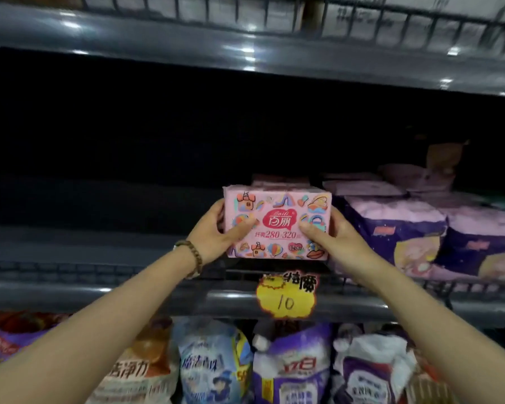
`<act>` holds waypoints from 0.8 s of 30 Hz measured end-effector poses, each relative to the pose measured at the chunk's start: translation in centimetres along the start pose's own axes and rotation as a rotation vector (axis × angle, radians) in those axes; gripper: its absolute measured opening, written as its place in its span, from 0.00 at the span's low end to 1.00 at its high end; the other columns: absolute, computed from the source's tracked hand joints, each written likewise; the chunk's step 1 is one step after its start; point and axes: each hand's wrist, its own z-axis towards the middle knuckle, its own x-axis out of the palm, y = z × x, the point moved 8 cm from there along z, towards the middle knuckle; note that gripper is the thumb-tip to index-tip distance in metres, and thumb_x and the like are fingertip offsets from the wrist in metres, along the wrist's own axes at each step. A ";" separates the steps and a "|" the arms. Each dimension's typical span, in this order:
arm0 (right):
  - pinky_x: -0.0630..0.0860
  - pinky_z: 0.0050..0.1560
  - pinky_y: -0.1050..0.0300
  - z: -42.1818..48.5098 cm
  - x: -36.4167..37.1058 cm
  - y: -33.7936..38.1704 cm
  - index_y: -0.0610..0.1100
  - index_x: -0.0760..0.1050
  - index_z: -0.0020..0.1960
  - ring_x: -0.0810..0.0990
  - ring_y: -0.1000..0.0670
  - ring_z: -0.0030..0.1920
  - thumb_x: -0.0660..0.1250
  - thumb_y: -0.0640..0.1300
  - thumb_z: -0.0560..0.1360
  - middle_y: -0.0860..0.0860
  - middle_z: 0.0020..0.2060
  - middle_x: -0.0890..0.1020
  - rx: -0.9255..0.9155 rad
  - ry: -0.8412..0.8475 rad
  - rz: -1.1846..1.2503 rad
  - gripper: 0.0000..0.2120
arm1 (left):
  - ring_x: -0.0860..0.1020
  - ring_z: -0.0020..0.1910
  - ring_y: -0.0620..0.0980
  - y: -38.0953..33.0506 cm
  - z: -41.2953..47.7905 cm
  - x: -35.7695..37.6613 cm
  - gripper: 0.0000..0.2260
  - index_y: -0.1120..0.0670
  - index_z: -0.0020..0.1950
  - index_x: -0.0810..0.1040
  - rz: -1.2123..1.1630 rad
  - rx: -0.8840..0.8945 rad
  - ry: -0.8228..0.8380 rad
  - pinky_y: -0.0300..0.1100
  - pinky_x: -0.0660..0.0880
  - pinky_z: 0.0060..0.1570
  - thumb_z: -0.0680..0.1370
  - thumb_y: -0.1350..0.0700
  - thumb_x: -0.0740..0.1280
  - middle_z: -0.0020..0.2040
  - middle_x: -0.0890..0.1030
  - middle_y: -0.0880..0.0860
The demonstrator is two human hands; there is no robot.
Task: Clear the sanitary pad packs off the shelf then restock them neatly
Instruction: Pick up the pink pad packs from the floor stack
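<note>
Both hands grip one pink printed plastic-wrapped pad pack [277,225]: left hand [216,233] and right hand [331,233] clamp its ends, above the yellow price tag [286,297]. Likely restocking; next, seat it squarely beside the purple packs [397,231].

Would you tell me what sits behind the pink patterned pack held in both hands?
Behind the pink patterned pack, only the top edge of another pink pack shows; its front and anything further back are hidden.
</note>
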 end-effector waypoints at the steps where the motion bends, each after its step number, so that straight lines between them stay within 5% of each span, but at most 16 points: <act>1: 0.80 0.51 0.56 0.9 -0.2 -0.7 0.53 0.70 0.61 0.83 0.52 0.53 0.72 0.49 0.67 0.51 0.55 0.83 -0.008 -0.007 -0.011 0.25 | 0.80 0.48 0.39 0.8 0.9 0.1 0.20 0.49 0.62 0.69 0.030 -0.014 0.010 0.31 0.77 0.36 0.72 0.53 0.71 0.53 0.80 0.44; 4: 0.77 0.58 0.54 2.6 -0.8 -3.2 0.51 0.65 0.66 0.80 0.53 0.56 0.73 0.40 0.70 0.48 0.60 0.80 -0.022 -0.036 -0.151 0.28 | 0.79 0.55 0.44 3.9 2.7 0.7 0.27 0.46 0.67 0.65 0.135 -0.073 0.071 0.33 0.79 0.42 0.71 0.52 0.73 0.58 0.78 0.45; 8: 0.68 0.69 0.53 2.8 -1.1 -4.5 0.54 0.56 0.75 0.71 0.54 0.68 0.73 0.41 0.72 0.53 0.70 0.68 -0.100 -0.051 -0.355 0.39 | 0.76 0.59 0.43 4.6 3.9 1.0 0.43 0.35 0.74 0.47 0.364 0.017 0.158 0.37 0.76 0.55 0.71 0.51 0.73 0.63 0.74 0.43; 10: 0.62 0.73 0.55 2.8 -0.9 -4.0 0.56 0.61 0.74 0.61 0.56 0.73 0.73 0.41 0.72 0.58 0.73 0.60 -0.209 -0.059 -0.511 0.35 | 0.74 0.62 0.44 4.1 4.6 1.2 0.39 0.35 0.74 0.52 0.546 0.113 0.166 0.38 0.72 0.61 0.72 0.50 0.73 0.66 0.72 0.45; 14: 0.55 0.75 0.56 4.5 -0.9 -3.9 0.51 0.67 0.71 0.55 0.52 0.76 0.70 0.40 0.74 0.52 0.75 0.59 -0.291 -0.123 -0.737 0.28 | 0.70 0.66 0.45 4.8 7.1 1.9 0.32 0.41 0.73 0.63 0.602 0.160 0.153 0.38 0.67 0.66 0.72 0.49 0.72 0.70 0.70 0.47; 20: 0.49 0.74 0.61 8.1 -1.4 -5.5 0.48 0.62 0.75 0.48 0.49 0.77 0.66 0.38 0.77 0.47 0.77 0.53 -0.238 -0.166 -0.813 0.29 | 0.67 0.65 0.39 5.8 10.6 3.0 0.29 0.43 0.72 0.64 0.518 0.147 0.147 0.19 0.62 0.55 0.74 0.55 0.71 0.71 0.67 0.45; 24: 0.51 0.72 0.63 9.4 -1.5 -5.8 0.48 0.63 0.74 0.51 0.48 0.77 0.64 0.35 0.77 0.47 0.77 0.52 -0.236 -0.176 -0.778 0.28 | 0.69 0.67 0.44 6.3 11.9 3.3 0.29 0.44 0.73 0.64 0.464 0.108 0.151 0.31 0.66 0.62 0.75 0.56 0.71 0.71 0.67 0.46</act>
